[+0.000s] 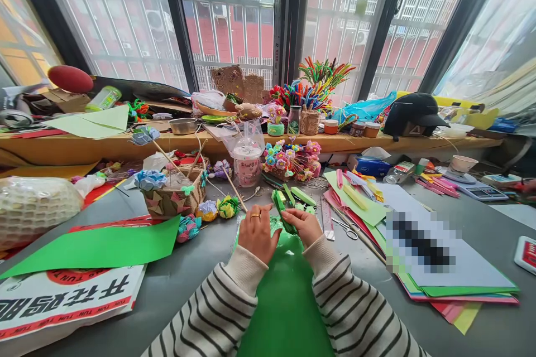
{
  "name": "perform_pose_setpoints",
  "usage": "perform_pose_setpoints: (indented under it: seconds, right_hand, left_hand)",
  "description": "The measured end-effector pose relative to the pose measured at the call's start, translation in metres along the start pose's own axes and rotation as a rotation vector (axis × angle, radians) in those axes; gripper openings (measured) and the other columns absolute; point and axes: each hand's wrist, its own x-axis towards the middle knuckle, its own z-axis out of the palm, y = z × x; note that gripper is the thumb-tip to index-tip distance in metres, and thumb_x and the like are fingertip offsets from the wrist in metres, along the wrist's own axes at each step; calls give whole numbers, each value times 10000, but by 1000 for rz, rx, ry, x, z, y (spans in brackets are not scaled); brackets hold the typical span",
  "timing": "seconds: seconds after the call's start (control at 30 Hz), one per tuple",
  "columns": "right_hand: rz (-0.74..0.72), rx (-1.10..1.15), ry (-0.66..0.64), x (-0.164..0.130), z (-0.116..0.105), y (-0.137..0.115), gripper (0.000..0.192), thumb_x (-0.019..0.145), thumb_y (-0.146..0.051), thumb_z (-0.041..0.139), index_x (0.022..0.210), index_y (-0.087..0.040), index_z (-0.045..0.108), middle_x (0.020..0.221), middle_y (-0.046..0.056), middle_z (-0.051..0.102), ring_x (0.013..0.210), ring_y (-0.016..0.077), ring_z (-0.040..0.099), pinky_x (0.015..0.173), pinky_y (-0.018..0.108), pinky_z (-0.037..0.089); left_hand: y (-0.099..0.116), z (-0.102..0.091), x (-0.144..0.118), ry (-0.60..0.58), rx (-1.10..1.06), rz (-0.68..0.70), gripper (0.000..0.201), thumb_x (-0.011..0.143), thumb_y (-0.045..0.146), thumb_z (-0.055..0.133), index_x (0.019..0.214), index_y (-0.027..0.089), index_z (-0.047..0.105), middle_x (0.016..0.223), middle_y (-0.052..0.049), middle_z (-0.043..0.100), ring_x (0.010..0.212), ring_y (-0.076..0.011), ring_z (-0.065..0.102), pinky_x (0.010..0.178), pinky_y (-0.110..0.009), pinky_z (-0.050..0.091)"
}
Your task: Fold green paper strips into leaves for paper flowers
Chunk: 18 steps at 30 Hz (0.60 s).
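Green folded paper strip sits pinched between both hands above the grey counter, its long axis running eleven to five. Left hand grips its near edge; right hand pinches the five-o'clock end, equally close.

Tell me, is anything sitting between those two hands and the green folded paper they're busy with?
Nothing visible does. The left hand and the right hand both already touch the green folded paper, pinching it between them above a green sheet. The scissors and the ruler lie off to the right, clear of the hands.
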Motion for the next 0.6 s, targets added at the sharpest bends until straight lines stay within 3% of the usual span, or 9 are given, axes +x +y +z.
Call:
perform_pose_setpoints:
  seconds: [0.3, 0.6]
  right_hand:
    - [8, 44, -7, 4, 0, 4, 218, 395, -257, 711, 562, -142, 633, 520, -12, 584, 497, 76, 498, 539, 211, 380]
    - [22, 57, 13, 7, -4, 8, 232, 396, -255, 716, 581, -139, 638, 526, -15, 581, 504, 73, 497, 534, 210, 371]
  left_hand:
    - [-10, 9, 3, 143, -35, 69, 230, 669, 168, 461, 890, 145, 521, 824, -54, 600, 774, -189, 512, 710, -316, 353]
    - [-21, 7, 6, 156, -200, 104, 130, 688, 202, 465, 759, 176, 571, 722, -6, 628, 709, -155, 544, 722, -306, 351]
